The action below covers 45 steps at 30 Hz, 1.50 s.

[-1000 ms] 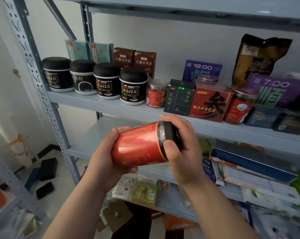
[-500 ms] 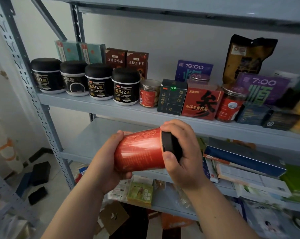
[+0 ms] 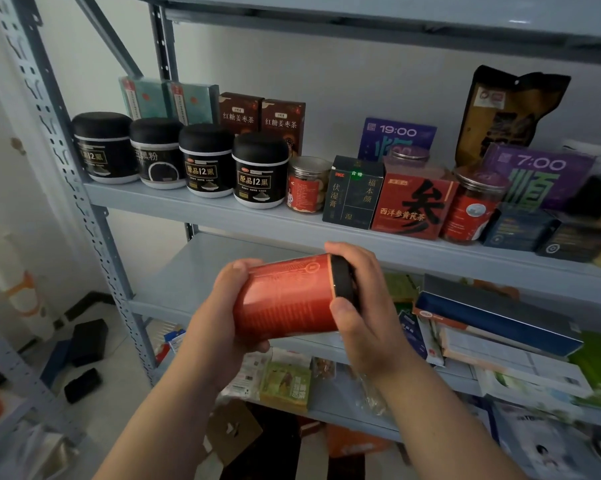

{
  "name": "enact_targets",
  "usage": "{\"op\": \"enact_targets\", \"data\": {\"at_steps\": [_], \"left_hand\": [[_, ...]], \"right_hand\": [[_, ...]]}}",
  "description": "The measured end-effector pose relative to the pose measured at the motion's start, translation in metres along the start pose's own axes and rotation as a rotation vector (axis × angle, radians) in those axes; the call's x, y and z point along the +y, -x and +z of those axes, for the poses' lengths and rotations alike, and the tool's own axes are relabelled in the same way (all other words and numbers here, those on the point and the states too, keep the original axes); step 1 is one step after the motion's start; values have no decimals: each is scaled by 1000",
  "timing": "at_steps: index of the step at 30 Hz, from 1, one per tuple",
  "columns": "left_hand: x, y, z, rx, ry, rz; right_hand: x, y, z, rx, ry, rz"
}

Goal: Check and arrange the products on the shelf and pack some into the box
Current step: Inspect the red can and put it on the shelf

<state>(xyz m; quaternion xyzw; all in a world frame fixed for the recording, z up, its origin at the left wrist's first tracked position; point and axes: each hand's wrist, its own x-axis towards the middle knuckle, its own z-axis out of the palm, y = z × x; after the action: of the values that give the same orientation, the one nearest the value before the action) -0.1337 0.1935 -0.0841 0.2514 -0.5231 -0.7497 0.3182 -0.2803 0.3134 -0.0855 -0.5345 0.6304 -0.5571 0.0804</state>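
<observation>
A red canister (image 3: 285,299) with a black lid lies on its side in the air in front of the grey metal shelf (image 3: 223,216). My left hand (image 3: 216,323) cups its bottom end, fingers curled under it. My right hand (image 3: 361,313) grips the black lid end, thumb in front and fingers over the top. On the shelf behind stand several black jars (image 3: 261,171), two clear jars with red labels (image 3: 306,185), a dark green box (image 3: 352,192) and a red box (image 3: 413,209).
Purple boxes (image 3: 538,178) and a dark pouch (image 3: 503,112) fill the shelf's right end. The lower shelf (image 3: 174,278) holds flat boxes and packets on the right. An opened cardboard box (image 3: 236,431) sits below. Dark items lie on the floor at left.
The canister has been lifted slightly and turned between my hands, showing a different part of its red label. The camera view shifted a little.
</observation>
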Motion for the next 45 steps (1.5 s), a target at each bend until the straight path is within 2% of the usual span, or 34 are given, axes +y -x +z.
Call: {"op": "enact_targets", "data": {"at_steps": [2,3,4,5,7,8,10,11,13,15,16,17,19,21,23,26,28,34,38,42,45], "left_hand": [[0,5,1,31,-149,137],[1,6,2,37,-227,202],[0,6,1,36,-271,227],[0,4,0,33,-248,191],[1,1,1,25,-81,41],[0,0,0,22,-34,20],[-1,1,4,11,-96,85],[-2,3,7,17,-155,157],[-3,7,13,43,-308,354],[-7,5,13,45,-517,588],[-10,3,13,17,-577,645],[-12,0,13,-42,-556,614],[-13,-6,20,-171,-303,331],[-12,-12,33,-202,-9,56],[-12,-17,43,-159,44,7],[-18,-27,58,-113,-86,199],[-20,-32,69,-112,-136,265],[-9,-55,109,-74,-10,346],[10,-74,134,-25,-81,480],[30,-99,151,50,-407,606],[45,-120,161,133,-778,730]], "right_hand": [[-1,-8,4,37,-194,188],[0,-11,1,-6,-253,307],[3,-13,-4,-70,-328,414],[6,-12,-9,-119,-312,419],[7,-5,-12,-98,-239,242],[8,-2,-10,-59,-175,131],[16,2,-6,18,-44,-26],[20,2,-3,53,-67,-29],[15,-4,-2,92,-227,152],[6,-12,-7,39,-437,417],[4,-15,-11,27,-490,492],[4,-17,-16,46,-498,502],[8,-17,-28,128,-419,388],[8,-15,-44,125,-300,238],[7,-18,-56,56,-267,202],[8,-33,-81,-80,-288,324],[10,-44,-100,-157,-296,349],[10,-74,-153,-264,-331,238],[7,-94,-180,-210,-191,59],[5,-114,-197,-68,177,-262],[9,-135,-206,-3,353,-428]]}}
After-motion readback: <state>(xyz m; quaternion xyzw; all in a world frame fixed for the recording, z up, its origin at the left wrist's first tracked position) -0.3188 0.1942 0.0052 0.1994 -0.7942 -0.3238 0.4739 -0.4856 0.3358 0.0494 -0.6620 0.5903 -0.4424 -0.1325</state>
